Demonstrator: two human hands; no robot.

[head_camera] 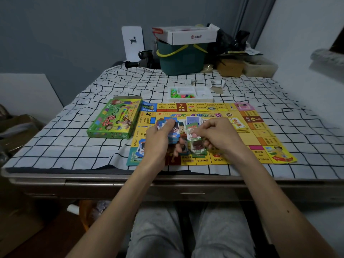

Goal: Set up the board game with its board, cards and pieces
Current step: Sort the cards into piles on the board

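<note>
Hovering over the middle of the game board (pixel 264 138) – left hand (pixel 158 142) curled round a stack of blue cards (pixel 174 135), right hand (pixel 218 135) pinching green 1000 play-money notes (pixel 194 139). Green game box (pixel 115 118) just left of the board, white tray of pieces (pixel 189 94) just past its far edge.

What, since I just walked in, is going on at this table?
A seated person is sorting play money over the yellow game board. The left hand grips a stack of blue notes; the right hand pinches a green 1000 note. The green game box lies left of the board, and the coloured pieces sit in their white tray beyond it.
</note>
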